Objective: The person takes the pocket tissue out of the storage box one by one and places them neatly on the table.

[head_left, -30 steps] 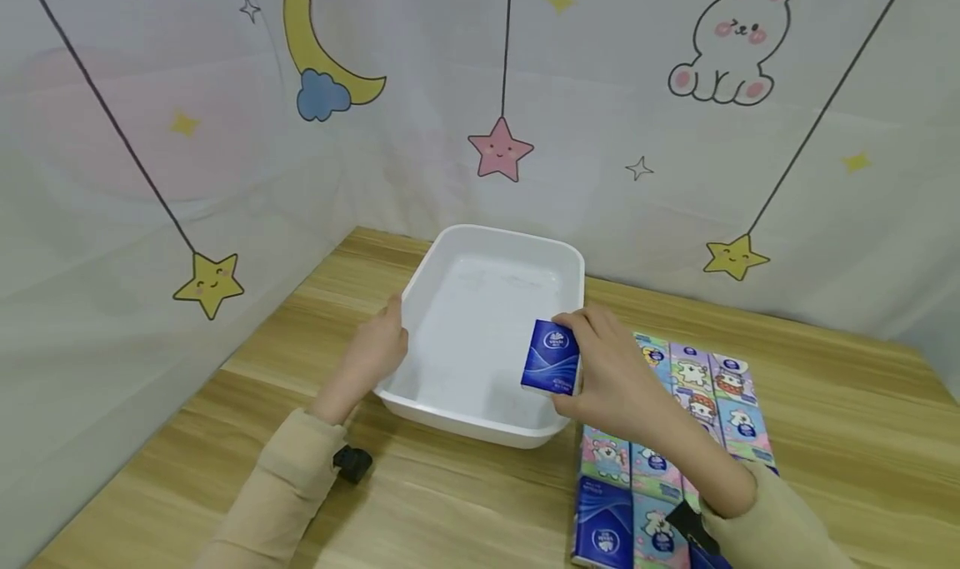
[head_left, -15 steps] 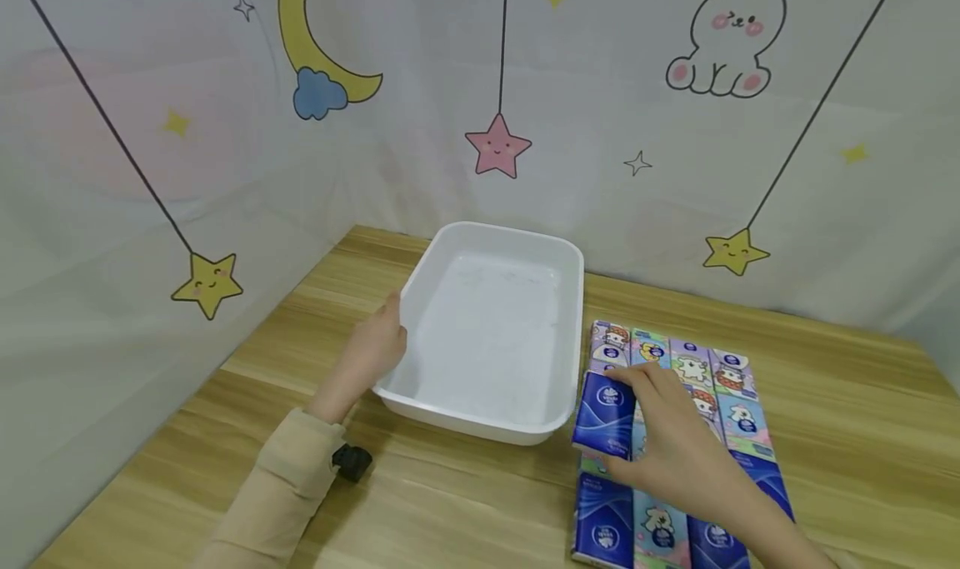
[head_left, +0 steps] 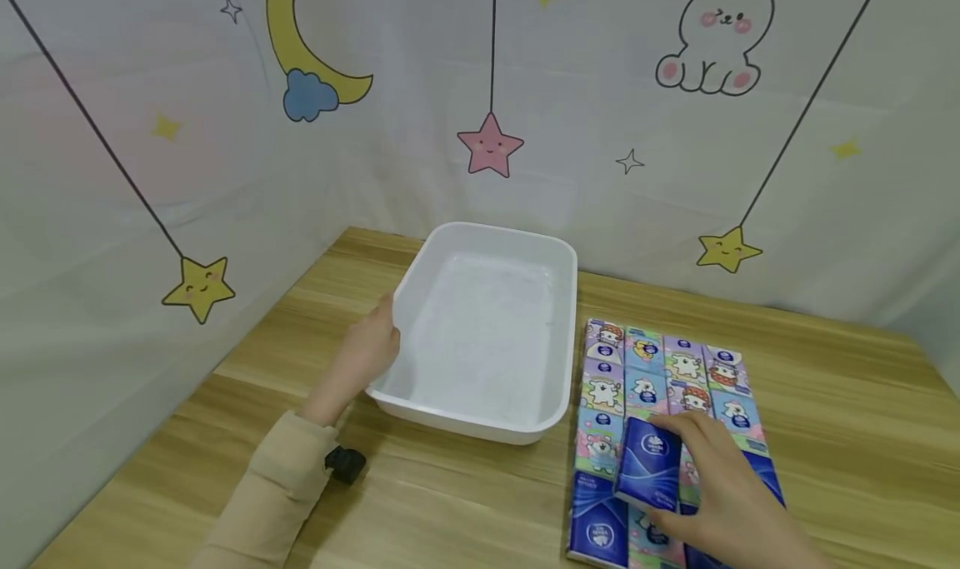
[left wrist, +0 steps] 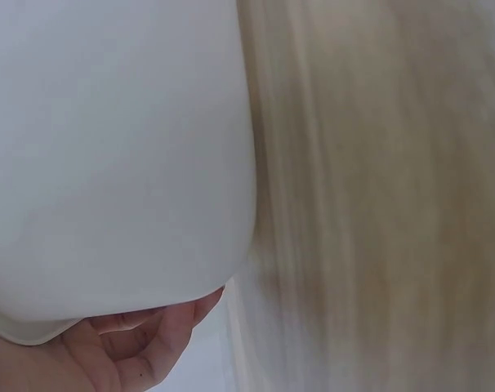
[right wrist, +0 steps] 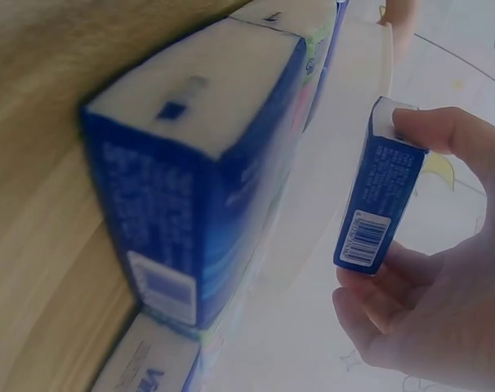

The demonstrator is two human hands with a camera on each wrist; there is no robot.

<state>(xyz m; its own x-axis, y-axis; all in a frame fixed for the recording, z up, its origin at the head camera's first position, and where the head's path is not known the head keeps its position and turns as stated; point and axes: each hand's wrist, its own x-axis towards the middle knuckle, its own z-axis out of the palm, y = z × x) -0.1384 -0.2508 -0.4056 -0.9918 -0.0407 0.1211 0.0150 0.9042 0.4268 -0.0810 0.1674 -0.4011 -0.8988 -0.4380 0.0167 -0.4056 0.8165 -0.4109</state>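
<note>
A block of small tissue packs (head_left: 667, 369) (cartoon prints at the far rows, dark blue ones nearest the person) lies flat on the wooden table (head_left: 465, 502), just beside the white tub (head_left: 558, 323) at its 3 o'clock. The tub shows only its bare white floor. Nothing stands between it and the packs. The right hand (head_left: 720, 494) pinches a blue tissue pack (head_left: 648, 462) between thumb and fingers, held just above the block's near rows, at about 5 o'clock from the tub. The left hand (head_left: 363, 356) grips the tub's rim at 9 o'clock, fingers curled under it.
</note>
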